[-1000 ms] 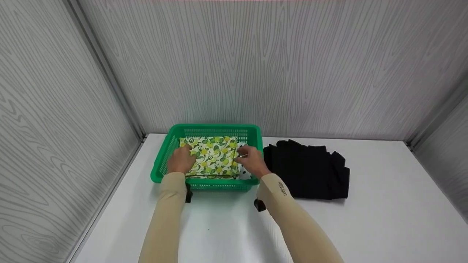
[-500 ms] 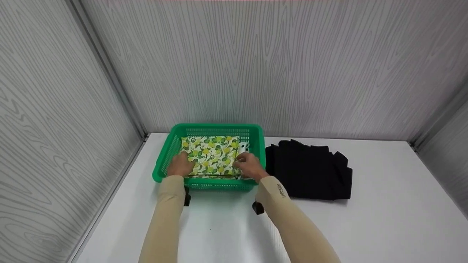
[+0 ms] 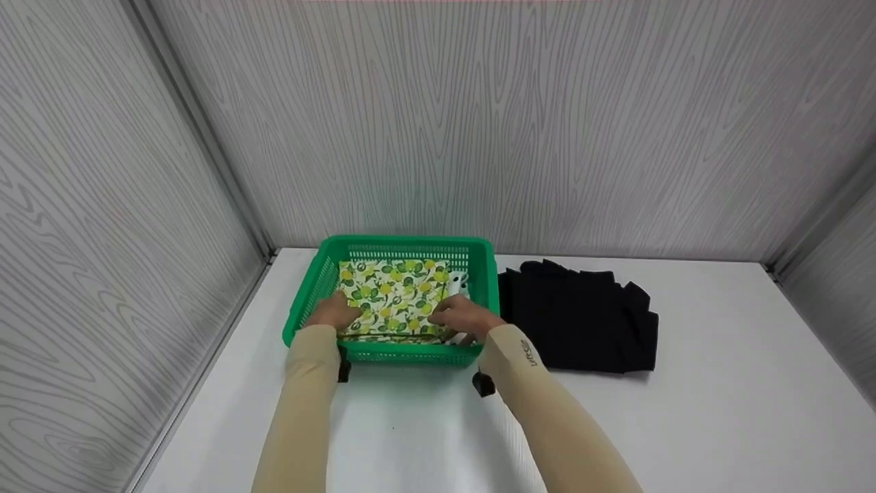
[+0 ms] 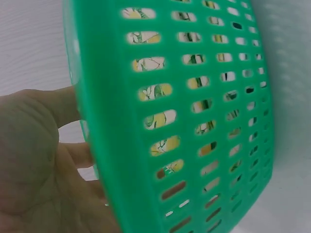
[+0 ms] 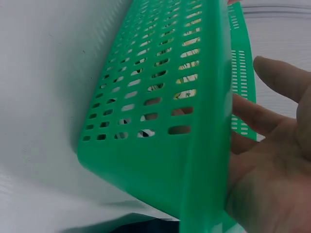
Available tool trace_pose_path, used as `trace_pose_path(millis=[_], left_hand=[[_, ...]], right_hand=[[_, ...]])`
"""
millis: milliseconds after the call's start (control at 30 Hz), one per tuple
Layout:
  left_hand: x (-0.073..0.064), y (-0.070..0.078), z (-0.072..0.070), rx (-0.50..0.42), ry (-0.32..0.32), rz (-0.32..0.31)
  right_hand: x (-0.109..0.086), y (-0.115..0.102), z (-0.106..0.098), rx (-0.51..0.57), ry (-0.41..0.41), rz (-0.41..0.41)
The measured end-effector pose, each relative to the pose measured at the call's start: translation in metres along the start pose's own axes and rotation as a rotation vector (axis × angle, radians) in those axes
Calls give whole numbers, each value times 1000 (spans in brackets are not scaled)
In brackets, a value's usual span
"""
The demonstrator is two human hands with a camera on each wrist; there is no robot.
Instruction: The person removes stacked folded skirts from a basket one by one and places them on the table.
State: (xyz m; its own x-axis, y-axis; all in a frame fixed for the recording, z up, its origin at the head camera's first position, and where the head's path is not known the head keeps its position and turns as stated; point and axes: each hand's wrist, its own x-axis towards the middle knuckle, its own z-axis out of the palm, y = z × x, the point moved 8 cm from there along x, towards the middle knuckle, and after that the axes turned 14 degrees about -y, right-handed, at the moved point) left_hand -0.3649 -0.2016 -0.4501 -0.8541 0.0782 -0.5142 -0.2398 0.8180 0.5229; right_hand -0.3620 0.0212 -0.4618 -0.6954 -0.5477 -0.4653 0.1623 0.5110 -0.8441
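Note:
A folded cloth with a lemon-and-leaf print (image 3: 393, 291) lies flat in a green perforated basket (image 3: 410, 240). Beside it, at the basket's right end, shows a white cloth with black spots (image 3: 458, 279). My left hand (image 3: 333, 311) reaches over the front rim onto the lemon cloth's left front part; in the left wrist view the basket wall hides its fingertips. At the right front corner of that cloth is my right hand (image 3: 467, 317), its fingers inside the basket. The right wrist view shows the thumb (image 5: 279, 73) held apart from the fingers.
A folded black fabric piece (image 3: 575, 322) with uneven edges lies on the white table (image 3: 718, 383), right of the basket. Wood-grain panels (image 3: 438, 123) rise behind the table and at both sides. The basket stands close to the back panel.
Both hands have drawn back toward the basket's front rim. More of the lemon cloth and of the spotted white cloth is uncovered. The black fabric stays in place.

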Motion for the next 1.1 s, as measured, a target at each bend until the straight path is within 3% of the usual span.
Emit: trace_pose_path(millis=[100, 300, 367, 667, 933, 1100], left_hand=[[-1, -2, -1, 31, 12, 2], [10, -1, -3, 47, 64, 44], [13, 0, -3, 43, 83, 68], [23, -2, -1, -29, 86, 140], [31, -11, 11, -101, -27, 59], [34, -13, 9, -122, -16, 32]], right_hand=[[1, -4, 0, -17, 33, -29], [-2, -11, -13, -92, 222, -99], [-1, -9, -15, -74, 247, -95], [8, 1, -10, 84, 200, -52], [11, 4, -2, 127, 164, -33], [14, 12, 0, 171, 166, 9]])
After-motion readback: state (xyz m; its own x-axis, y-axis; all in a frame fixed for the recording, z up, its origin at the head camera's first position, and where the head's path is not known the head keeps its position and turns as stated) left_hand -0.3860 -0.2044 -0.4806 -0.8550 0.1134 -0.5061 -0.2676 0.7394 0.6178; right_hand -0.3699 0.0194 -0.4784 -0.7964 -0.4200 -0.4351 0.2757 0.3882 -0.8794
